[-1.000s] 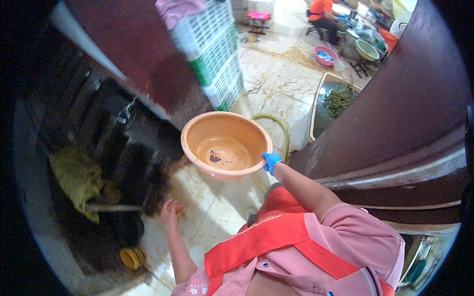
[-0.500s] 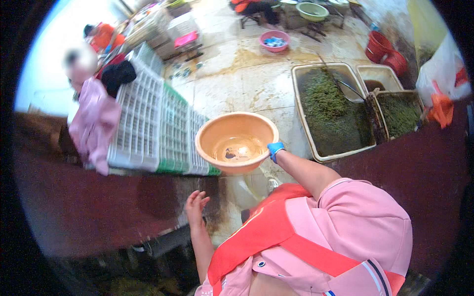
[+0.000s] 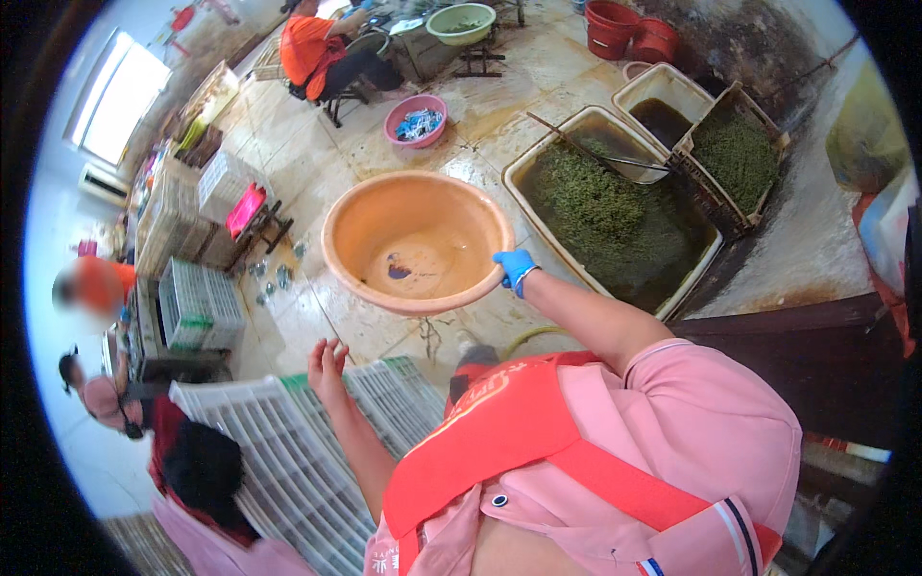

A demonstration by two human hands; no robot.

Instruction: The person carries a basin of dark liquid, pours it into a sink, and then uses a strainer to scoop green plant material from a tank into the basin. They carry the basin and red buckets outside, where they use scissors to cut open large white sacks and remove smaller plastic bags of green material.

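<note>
**Orange basin held up by one gloved hand**

At the left of the frame, stacked white plastic crates (image 3: 288, 451) fill the lower corner. Just right of them the bare left hand (image 3: 327, 365) hangs open, fingers spread, holding nothing. At centre, the large orange basin (image 3: 416, 240) is held above the wet tiled floor (image 3: 317, 154), a little liquid in its bottom. The right hand (image 3: 514, 269), in a blue glove, grips the basin's right rim. Further right lies a long tray of green leaves (image 3: 615, 211).
</note>
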